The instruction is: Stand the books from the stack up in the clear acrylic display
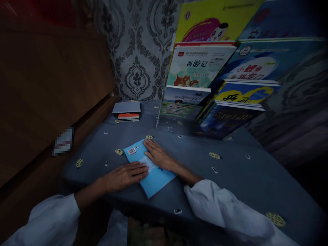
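A light blue book lies closed on the cloth-covered table, turned at an angle, with a barcode near its far left corner. My left hand rests flat across its left side, fingers stretched toward the middle of the cover. On the far right part of the cover lies my right hand, also flat, its fingers reaching the top edge. The hands touch the book from above and do not grip it. Part of the printed text on the cover is hidden under the fingers.
At the back right, a clear stand holds several upright children's books in tiers. A small stack of books lies at the back left. A brown wooden panel borders the table's left side. The patterned dark cloth covers the table.
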### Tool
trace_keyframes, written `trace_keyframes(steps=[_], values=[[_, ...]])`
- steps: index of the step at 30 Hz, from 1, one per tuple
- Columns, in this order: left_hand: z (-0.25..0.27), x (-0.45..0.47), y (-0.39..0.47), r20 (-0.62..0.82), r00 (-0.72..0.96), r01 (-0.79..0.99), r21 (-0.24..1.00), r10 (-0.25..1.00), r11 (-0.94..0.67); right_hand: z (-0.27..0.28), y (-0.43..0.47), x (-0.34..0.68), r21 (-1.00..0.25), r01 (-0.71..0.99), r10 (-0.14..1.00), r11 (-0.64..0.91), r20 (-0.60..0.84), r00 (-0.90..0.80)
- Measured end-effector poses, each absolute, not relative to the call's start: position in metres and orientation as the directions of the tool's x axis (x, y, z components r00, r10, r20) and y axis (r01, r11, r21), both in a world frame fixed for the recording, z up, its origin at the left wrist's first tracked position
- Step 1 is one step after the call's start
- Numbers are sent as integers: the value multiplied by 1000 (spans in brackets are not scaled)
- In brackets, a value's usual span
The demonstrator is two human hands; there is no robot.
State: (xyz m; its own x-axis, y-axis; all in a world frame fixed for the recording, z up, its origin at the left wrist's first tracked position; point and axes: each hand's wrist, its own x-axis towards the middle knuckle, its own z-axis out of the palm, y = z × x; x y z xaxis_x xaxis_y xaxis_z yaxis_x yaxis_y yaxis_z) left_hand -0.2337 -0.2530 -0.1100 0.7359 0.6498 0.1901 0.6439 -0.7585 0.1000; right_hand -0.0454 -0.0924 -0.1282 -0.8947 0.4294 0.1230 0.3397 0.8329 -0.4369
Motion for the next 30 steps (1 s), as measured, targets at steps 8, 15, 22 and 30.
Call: trace_keyframes(steps=[8, 15, 22, 30], values=[[-100, -232, -262, 59, 693, 694, 214, 719, -687, -129, -123, 3, -439, 386, 490, 812, 153, -858], [-106, -248, -233, -22, 590, 795, 189, 807, -576, -133, -146, 27, -403, 407, 513, 820, 204, -834], [-106, -247, -161, -113, 518, 844, 229, 848, -485, -131, -150, 29, -392, 411, 517, 823, 220, -827], [-112, -217, -154, -41, 549, 830, 144, 835, -539, -137, -151, 29, -380, 406, 521, 831, 275, -808]])
